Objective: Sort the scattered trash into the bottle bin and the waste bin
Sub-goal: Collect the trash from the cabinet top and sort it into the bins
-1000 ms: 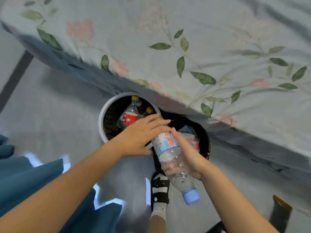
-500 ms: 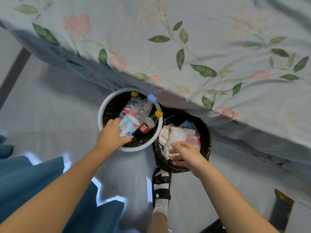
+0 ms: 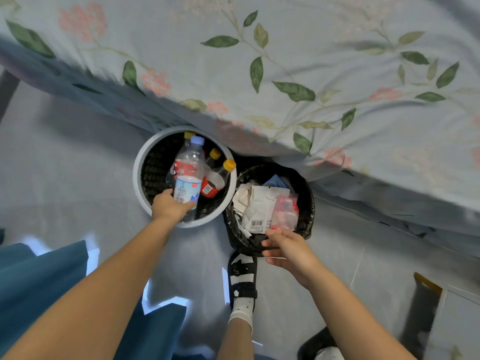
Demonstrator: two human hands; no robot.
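Observation:
A white-rimmed bottle bin [image 3: 140,162] stands on the floor at the bed's edge, with red-labelled, yellow-capped bottles [image 3: 215,178] inside. My left hand [image 3: 167,207] grips the base of a clear water bottle [image 3: 188,172] with a blue cap, held inside that bin with the cap pointing away from me. To the right, touching it, is a black-lined waste bin [image 3: 309,203] filled with paper scraps and wrappers [image 3: 262,206]. My right hand [image 3: 288,249] hovers at the waste bin's near rim, fingers apart, holding nothing.
A bed with a floral cover [image 3: 285,61] overhangs both bins from behind. My sandalled foot [image 3: 242,279] stands just in front of the waste bin. Blue fabric [image 3: 39,281] lies at the lower left, and a dark upright object [image 3: 423,307] is at the lower right.
My left hand took the water bottle from my right hand and carried it left into the bottle bin, then lower. My right hand let go and drew back to the waste bin's near rim.

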